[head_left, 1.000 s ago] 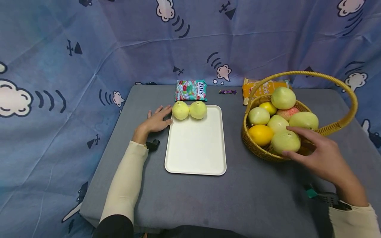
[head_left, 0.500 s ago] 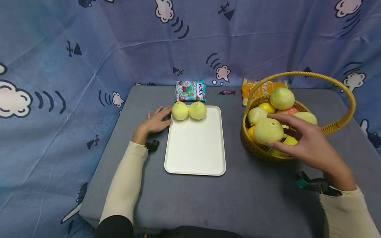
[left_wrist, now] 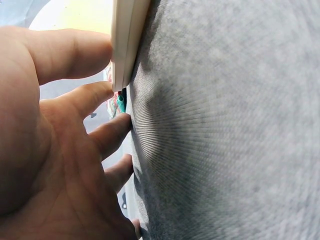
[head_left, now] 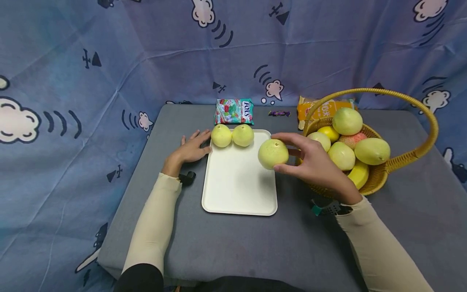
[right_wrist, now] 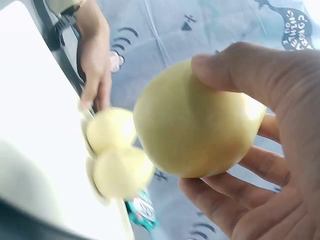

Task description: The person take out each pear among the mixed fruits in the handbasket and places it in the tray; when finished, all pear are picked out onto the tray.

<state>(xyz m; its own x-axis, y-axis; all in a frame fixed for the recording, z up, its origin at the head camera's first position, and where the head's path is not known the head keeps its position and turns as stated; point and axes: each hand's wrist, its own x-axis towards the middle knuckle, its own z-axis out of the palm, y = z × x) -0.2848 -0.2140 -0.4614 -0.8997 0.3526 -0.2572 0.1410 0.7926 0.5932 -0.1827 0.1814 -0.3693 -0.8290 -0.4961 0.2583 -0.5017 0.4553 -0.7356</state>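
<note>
My right hand (head_left: 313, 160) holds a pale yellow-green round fruit (head_left: 273, 154) above the right side of a white tray (head_left: 237, 186). In the right wrist view the thumb lies on one side of the held fruit (right_wrist: 195, 125) and fingers on the other. Two similar fruits, a left one (head_left: 221, 136) and a right one (head_left: 243, 135), sit side by side at the tray's far left corner. My left hand (head_left: 190, 150) rests on the table with fingers spread. Its thumb and index fingertip touch the tray's edge (left_wrist: 125, 45) in the left wrist view.
A yellow woven basket (head_left: 379, 178) with a tall handle stands at right, holding several pale fruits, a banana (head_left: 359, 174), a lemon-yellow fruit (head_left: 329, 133) and a reddish fruit (head_left: 353, 139). Behind are a teal candy bag (head_left: 234, 111), a purple wrapped candy (head_left: 279, 113) and an orange packet (head_left: 304, 109).
My right hand has lifted the pale fruit out of the basket and carried it left to the tray. A banana now shows in the basket. My left hand has stayed put.
</note>
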